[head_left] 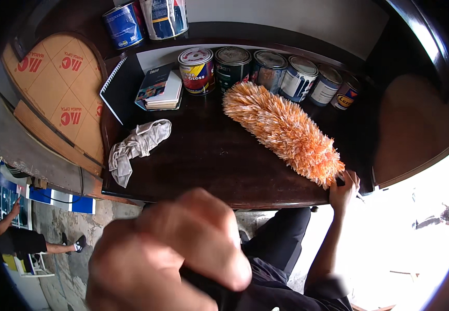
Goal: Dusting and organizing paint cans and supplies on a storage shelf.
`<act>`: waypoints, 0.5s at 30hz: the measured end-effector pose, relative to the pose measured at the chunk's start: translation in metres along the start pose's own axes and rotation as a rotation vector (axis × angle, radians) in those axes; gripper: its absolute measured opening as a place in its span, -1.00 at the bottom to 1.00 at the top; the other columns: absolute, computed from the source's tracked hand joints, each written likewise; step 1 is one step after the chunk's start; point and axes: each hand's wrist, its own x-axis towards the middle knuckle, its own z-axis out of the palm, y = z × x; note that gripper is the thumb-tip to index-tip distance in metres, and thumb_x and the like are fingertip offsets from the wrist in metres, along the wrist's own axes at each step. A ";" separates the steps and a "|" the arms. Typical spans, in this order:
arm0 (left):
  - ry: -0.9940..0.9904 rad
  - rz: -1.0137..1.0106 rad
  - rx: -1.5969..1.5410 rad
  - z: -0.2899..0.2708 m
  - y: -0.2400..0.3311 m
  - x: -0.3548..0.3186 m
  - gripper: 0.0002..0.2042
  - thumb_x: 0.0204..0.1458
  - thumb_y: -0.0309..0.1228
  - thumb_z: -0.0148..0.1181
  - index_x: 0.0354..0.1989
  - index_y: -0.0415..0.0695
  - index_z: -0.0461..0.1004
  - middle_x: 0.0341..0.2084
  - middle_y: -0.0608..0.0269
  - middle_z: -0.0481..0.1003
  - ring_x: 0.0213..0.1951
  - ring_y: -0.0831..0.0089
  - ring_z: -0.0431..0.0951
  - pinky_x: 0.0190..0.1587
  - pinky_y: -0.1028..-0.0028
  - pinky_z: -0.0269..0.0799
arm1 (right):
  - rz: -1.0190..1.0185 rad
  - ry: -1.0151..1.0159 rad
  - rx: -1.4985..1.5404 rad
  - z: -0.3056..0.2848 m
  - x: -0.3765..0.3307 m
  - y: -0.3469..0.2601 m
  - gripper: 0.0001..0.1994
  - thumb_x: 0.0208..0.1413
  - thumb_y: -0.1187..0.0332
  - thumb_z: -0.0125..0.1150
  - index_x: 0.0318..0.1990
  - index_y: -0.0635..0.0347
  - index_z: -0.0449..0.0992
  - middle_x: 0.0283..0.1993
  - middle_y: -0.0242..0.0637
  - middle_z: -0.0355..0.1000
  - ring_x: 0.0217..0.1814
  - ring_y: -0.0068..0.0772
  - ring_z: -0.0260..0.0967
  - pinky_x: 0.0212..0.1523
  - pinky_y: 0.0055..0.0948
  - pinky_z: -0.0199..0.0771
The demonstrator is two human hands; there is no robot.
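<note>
A fluffy orange and white duster (285, 136) lies slantwise across the dark wooden desk (203, 176). At its near end, by the desk's front right edge, my right hand (344, 187) is closed round the handle, which shows only in part. Large and blurred, my left hand (172, 243) is raised close in front of the view. Its fingers are curled into a fist, and whatever they may hold is hidden. A crumpled pale cloth (140, 146) rests on the left of the desk.
Several paint cans (233, 65) line the back of the desk, and a blue can (124, 26) stands on the shelf above. Books (161, 93) and a spiral notebook (122, 88) are at the back left. Another person's leg (61, 248) shows at far left.
</note>
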 end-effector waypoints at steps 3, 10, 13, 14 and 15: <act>0.206 -0.188 0.376 -0.015 -0.021 -0.015 -0.93 0.11 -0.43 0.16 -0.31 -0.12 0.42 -0.24 0.19 0.35 -0.23 0.37 0.42 -0.17 0.33 0.34 | 0.028 0.043 -0.007 0.003 0.001 -0.011 -0.69 -0.03 0.32 0.24 -0.10 0.21 0.49 -0.07 -0.19 0.41 0.09 0.02 0.26 0.11 -0.06 0.21; 0.340 -0.527 1.231 -0.136 -0.182 -0.038 -0.47 -0.03 -0.38 0.37 0.09 -0.16 0.26 -0.04 0.07 0.35 -0.07 0.23 0.42 0.06 0.24 0.36 | 0.098 0.127 -0.058 0.003 0.004 -0.019 -0.75 0.02 0.31 0.23 -0.15 0.18 0.47 -0.12 -0.21 0.41 0.06 0.00 0.27 0.07 -0.04 0.20; 0.311 -0.303 1.672 -0.177 -0.218 -0.025 -0.39 -0.06 -0.27 0.41 0.13 -0.11 0.23 0.03 -0.01 0.33 0.00 0.04 0.42 0.06 0.11 0.38 | 0.157 0.009 -0.095 -0.004 0.005 -0.022 -0.72 0.03 0.32 0.22 -0.10 0.19 0.46 -0.12 -0.24 0.43 0.07 -0.02 0.28 0.06 -0.03 0.21; 0.330 -0.380 1.707 -0.186 -0.226 -0.020 -0.37 -0.08 -0.23 0.42 0.13 -0.12 0.22 0.03 -0.05 0.33 0.02 0.00 0.41 0.06 0.09 0.39 | 0.148 0.023 -0.083 -0.004 0.005 -0.022 -0.75 0.02 0.31 0.22 -0.14 0.19 0.46 -0.14 -0.24 0.42 0.05 -0.02 0.28 0.04 -0.03 0.21; 0.348 -0.460 1.737 -0.194 -0.235 -0.016 -0.35 -0.10 -0.19 0.43 0.12 -0.13 0.22 0.04 -0.09 0.33 0.03 -0.04 0.40 0.06 0.08 0.39 | 0.140 0.036 -0.075 -0.003 0.005 -0.021 -0.77 0.02 0.31 0.23 -0.19 0.18 0.47 -0.16 -0.24 0.42 0.04 -0.02 0.28 0.02 -0.03 0.20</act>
